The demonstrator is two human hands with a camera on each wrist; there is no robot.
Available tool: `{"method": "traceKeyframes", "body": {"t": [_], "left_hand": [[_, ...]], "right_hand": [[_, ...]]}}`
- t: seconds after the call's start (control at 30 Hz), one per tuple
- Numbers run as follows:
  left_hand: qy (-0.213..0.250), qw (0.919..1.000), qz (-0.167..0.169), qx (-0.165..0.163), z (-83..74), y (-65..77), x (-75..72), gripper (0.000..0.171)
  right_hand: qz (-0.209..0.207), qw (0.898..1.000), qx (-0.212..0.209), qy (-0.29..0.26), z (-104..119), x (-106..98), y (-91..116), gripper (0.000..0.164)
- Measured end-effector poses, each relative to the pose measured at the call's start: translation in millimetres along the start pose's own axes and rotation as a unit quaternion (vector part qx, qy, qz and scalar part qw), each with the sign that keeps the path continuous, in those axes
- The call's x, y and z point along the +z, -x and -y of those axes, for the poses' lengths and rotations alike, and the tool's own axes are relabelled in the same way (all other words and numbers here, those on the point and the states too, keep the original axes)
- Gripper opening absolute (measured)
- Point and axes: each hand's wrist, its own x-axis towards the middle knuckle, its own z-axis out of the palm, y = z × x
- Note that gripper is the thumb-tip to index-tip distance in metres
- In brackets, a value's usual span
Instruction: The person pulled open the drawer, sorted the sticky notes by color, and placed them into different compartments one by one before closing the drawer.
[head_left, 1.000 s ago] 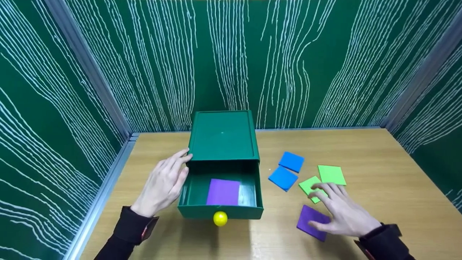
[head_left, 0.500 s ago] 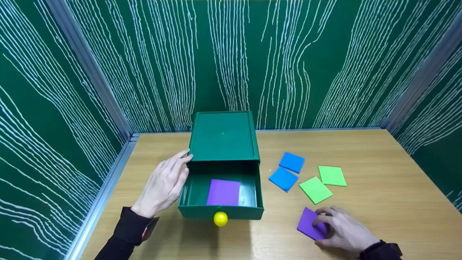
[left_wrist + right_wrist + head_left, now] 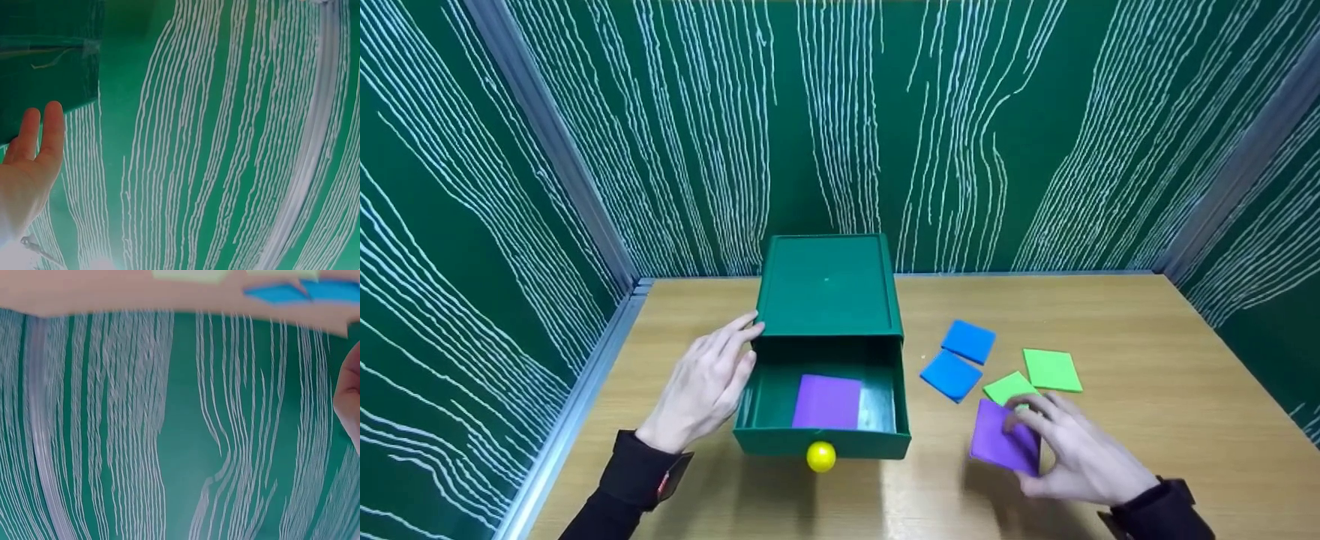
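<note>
A green box [image 3: 829, 289] stands on the table with its drawer [image 3: 859, 444] pulled out by a yellow knob [image 3: 821, 457]. Inside the drawer lies a purple square tile [image 3: 826, 403]. My left hand [image 3: 701, 379] touches the box's left side with extended fingers, which also show against the box in the left wrist view. To the right, my right hand [image 3: 1076, 454] pinches a second purple square tile [image 3: 997, 437] between thumb and fingers. That tile is tilted above the table and overlaps one green tile [image 3: 1006, 385]. Only part of the right hand [image 3: 350, 394] enters the right wrist view.
Two blue tiles [image 3: 951, 376] lie right of the box, and another green tile [image 3: 1051, 370] lies farther right. The wooden table [image 3: 1185, 420] is enclosed by green walls [image 3: 945, 135] with white wavy lines and metal corner posts [image 3: 562, 150].
My right hand has come back from over the green tile to the purple tile, gripped it and raised it off the table. The left hand stays at the box.
</note>
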Motion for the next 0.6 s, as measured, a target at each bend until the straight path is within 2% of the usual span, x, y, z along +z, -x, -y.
{"method": "traceKeyframes", "body": {"t": [0.17, 0.3, 0.43, 0.6], "left_hand": [[0.001, 1.0000, -0.007, 0.002, -0.2, -1.2, -1.1, 0.038], [0.002, 1.0000, -0.003, -0.001, -0.3, -1.1, -0.7, 0.038], [0.001, 1.0000, -0.009, 0.003, -0.1, -0.2, -0.4, 0.038], [-0.002, 0.9998, -0.016, 0.012, 0.2, 0.5, 0.8, 0.037]], "right_hand": [[-0.049, 0.997, -0.054, -0.017, 10.3, -29.5, -32.8, 0.054], [-0.074, 0.993, -0.091, -0.031, 20.6, -46.7, -56.4, 0.054], [-0.098, 0.985, -0.138, -0.044, 33.7, -53.4, -81.7, 0.053], [-0.108, 0.976, -0.180, -0.064, 52.5, -55.1, -112.3, 0.053]]}}
